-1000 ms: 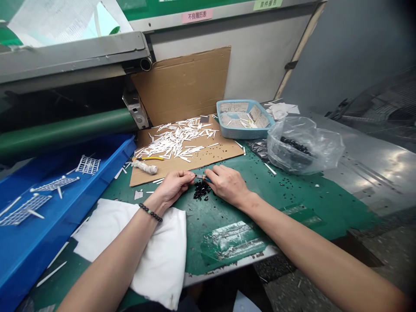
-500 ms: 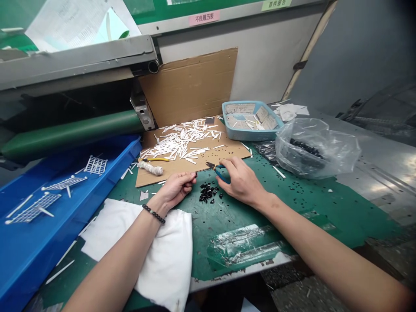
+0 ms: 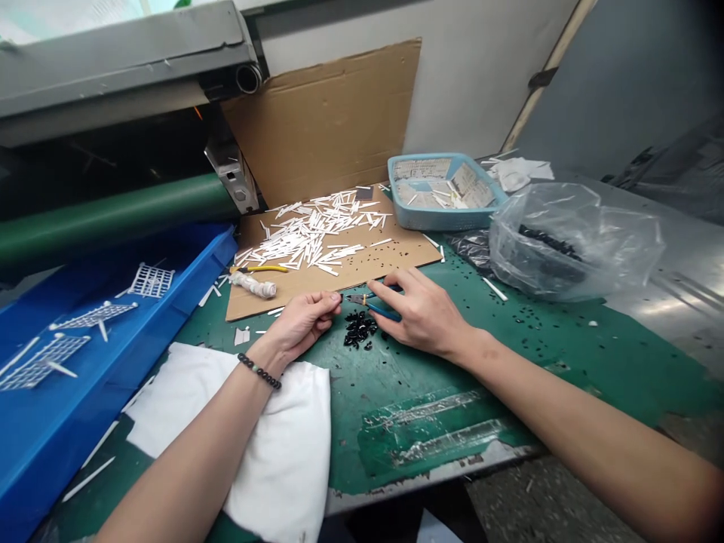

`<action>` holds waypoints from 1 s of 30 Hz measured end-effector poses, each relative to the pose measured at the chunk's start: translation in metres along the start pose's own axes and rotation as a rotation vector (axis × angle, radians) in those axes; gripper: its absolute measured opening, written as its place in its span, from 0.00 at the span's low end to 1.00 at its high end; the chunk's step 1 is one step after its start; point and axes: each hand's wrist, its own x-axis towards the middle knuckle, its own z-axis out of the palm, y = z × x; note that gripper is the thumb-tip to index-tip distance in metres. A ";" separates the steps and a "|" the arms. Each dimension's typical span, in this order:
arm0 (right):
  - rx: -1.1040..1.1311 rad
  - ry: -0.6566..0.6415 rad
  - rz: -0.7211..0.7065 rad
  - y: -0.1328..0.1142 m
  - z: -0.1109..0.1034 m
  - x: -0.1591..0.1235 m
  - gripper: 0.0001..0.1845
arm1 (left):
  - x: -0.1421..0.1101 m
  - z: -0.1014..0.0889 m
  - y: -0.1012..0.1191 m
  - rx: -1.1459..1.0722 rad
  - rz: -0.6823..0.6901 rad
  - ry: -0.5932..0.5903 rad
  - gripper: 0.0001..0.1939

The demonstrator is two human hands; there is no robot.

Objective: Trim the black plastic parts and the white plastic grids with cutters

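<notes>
The right hand (image 3: 421, 313) holds a pair of blue-handled pliers (image 3: 373, 304), fingers wrapped over the handles, with the steel nose pointing left. The left hand (image 3: 302, 324) is narrowly closed, its fingertips (image 3: 333, 299) pinched together just beside that nose (whether they grip anything is too small to tell). A black bead bracelet (image 3: 259, 371) circles the left wrist.

Below and between the hands sits a small heap of black parts (image 3: 359, 329) on the green desk (image 3: 412, 377), with more black bits scattered to the right. A white cloth (image 3: 277, 430) lies under the left forearm.

Past the hands, a cardboard sheet (image 3: 390, 260) carries a pile of white sticks (image 3: 308, 237), a yellow-handled tool (image 3: 260, 268) and a white wrapped roll (image 3: 253, 285). A second piece of cardboard (image 3: 322, 124) stands upright behind it. To the right are a pale blue tray (image 3: 446, 224) holding papers and a clear plastic bag (image 3: 571, 241) of black parts (the bag's folds blur them). On the left, a blue bin (image 3: 34, 422) holds white mesh pieces (image 3: 151, 280).
</notes>
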 end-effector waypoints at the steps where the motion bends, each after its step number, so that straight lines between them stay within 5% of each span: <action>1: 0.004 -0.002 -0.007 0.000 0.001 -0.001 0.19 | 0.000 0.000 -0.001 0.008 0.001 0.000 0.15; 19: -0.001 -0.035 0.028 -0.004 -0.001 -0.002 0.19 | 0.001 0.001 0.000 0.058 -0.014 -0.015 0.14; 30: -0.161 -0.167 -0.035 -0.011 -0.003 -0.002 0.12 | 0.002 0.000 0.000 0.118 -0.039 -0.059 0.14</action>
